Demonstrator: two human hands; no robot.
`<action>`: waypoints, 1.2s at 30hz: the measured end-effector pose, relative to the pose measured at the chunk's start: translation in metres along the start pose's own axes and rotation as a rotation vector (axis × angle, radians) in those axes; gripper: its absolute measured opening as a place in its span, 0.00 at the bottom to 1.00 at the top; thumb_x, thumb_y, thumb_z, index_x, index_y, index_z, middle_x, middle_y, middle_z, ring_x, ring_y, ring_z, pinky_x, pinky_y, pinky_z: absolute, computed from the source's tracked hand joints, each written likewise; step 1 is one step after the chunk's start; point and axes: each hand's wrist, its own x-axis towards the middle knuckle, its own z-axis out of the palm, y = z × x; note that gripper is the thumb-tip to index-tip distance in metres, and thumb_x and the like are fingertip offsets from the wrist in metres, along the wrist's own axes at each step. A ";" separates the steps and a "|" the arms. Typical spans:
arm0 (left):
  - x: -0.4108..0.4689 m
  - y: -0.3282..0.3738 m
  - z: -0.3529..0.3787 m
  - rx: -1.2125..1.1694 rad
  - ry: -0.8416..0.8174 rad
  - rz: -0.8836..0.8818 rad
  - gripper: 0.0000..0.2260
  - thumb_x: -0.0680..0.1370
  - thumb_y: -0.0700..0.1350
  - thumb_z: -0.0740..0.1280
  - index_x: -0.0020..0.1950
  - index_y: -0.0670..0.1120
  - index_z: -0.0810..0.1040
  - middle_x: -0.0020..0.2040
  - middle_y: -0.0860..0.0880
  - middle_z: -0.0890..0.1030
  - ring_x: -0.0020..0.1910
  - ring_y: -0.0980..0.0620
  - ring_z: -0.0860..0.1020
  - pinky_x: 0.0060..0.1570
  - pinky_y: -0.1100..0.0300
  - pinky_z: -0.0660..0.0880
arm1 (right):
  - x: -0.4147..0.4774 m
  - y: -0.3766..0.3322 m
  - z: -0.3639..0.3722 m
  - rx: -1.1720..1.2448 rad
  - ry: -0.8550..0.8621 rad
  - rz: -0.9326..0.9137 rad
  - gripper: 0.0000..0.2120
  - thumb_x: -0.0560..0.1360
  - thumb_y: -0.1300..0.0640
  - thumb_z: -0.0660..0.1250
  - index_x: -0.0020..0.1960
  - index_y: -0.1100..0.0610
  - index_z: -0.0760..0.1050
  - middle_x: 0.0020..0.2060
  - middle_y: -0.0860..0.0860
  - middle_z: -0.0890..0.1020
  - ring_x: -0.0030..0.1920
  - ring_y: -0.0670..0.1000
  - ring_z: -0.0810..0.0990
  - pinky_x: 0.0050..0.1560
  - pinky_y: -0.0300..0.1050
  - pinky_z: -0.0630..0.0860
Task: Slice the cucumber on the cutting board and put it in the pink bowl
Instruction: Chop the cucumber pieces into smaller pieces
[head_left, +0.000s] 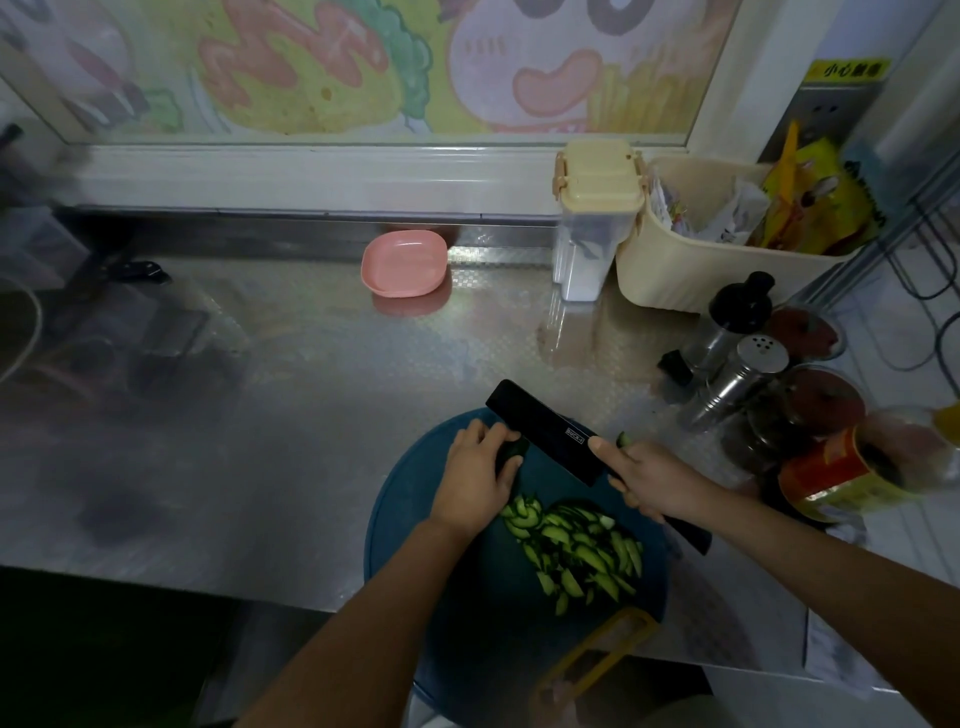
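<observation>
The uncut cucumber (511, 451) lies on the round blue cutting board (415, 525), pinned under the left hand (480, 475)'s curled fingers (498, 434), beside cut slices (576, 548), while the right hand (652, 480) grips the black knife (545, 431); the pink bowl (404, 263) sits well apart on the desk (285, 395).

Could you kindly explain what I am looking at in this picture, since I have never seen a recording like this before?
There is no machine here: a person wears a camera on the head, looking down at their own two hands. The right hand holds a black knife. The left hand steadies the uncut cucumber on a round blue cutting board. A heap of cut slices lies on the board. Farther back on the metal counter sits the pink bowl, with nothing in it yet. Jars and shakers stand to the right.
</observation>
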 end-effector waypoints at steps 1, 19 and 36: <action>0.000 0.000 0.000 -0.001 0.001 0.002 0.11 0.77 0.45 0.66 0.59 0.45 0.75 0.49 0.48 0.70 0.50 0.50 0.69 0.49 0.61 0.63 | 0.001 0.000 0.000 0.002 -0.008 0.010 0.28 0.78 0.39 0.53 0.27 0.58 0.63 0.15 0.46 0.66 0.16 0.46 0.63 0.21 0.38 0.62; 0.001 0.001 -0.001 -0.008 -0.003 -0.022 0.11 0.77 0.44 0.67 0.58 0.44 0.75 0.47 0.48 0.69 0.49 0.48 0.70 0.48 0.59 0.68 | 0.006 0.011 -0.002 -0.081 0.049 -0.115 0.28 0.78 0.40 0.53 0.27 0.58 0.63 0.21 0.50 0.66 0.21 0.47 0.64 0.25 0.38 0.61; 0.000 0.002 -0.001 -0.031 0.012 -0.021 0.09 0.77 0.43 0.67 0.55 0.43 0.75 0.48 0.48 0.70 0.48 0.49 0.70 0.47 0.62 0.65 | 0.011 -0.001 0.002 -0.085 0.002 -0.077 0.29 0.79 0.41 0.53 0.25 0.56 0.61 0.18 0.47 0.66 0.18 0.45 0.63 0.22 0.37 0.62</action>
